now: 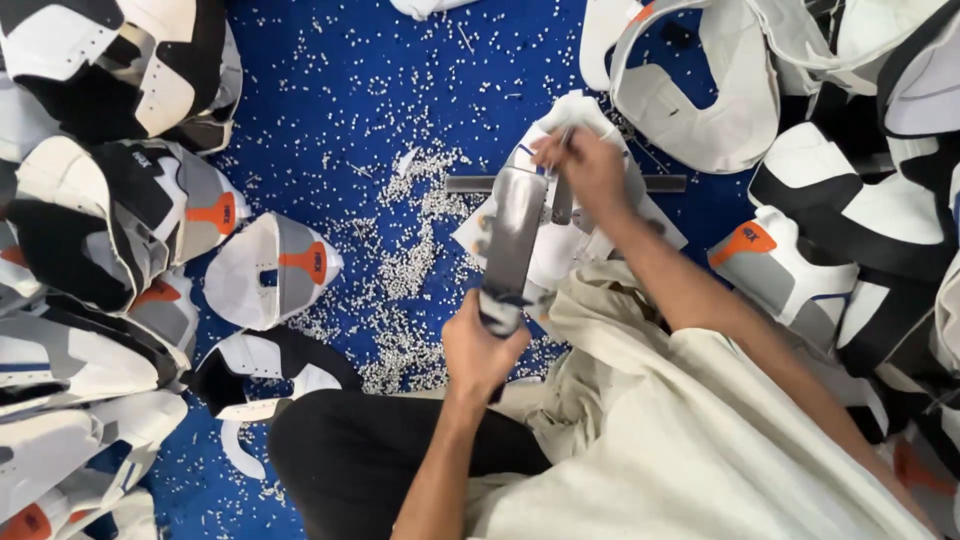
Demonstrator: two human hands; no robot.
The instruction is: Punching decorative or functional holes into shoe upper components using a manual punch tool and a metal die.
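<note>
Nearest the camera, a black trouser leg point(350, 455) and a cream cloth point(660, 440) are seen across the lap, with the person seated on the blue floor point(330, 90).

Just beyond the knee, the left hand point(480, 350) is closed firmly round the wrapped handle of a flat metal bar point(515, 240), which is raised at a slight tilt above the work. The forearm is brought up from below, the wrist kept straight behind the tool.

Further out, the right hand point(590, 170) is curled shut on a slim punch tool point(562, 195) held roughly upright on a white shoe upper piece point(570, 115). This piece is laid over a narrow metal strip point(660, 183) on the floor, directly ahead of the body. The right arm is stretched forward, the elbow slightly bent.

For clean work, it is judged that the punch should be kept square to the piece and the fingers held clear of its top, so that the bar lands flat on it.

Small white punched-out bits point(415, 250) are scattered thickly to the left of the piece. Beyond and around, stacked shoe uppers point(110, 215) in white, grey, black and orange are heaped on both sides.
</note>
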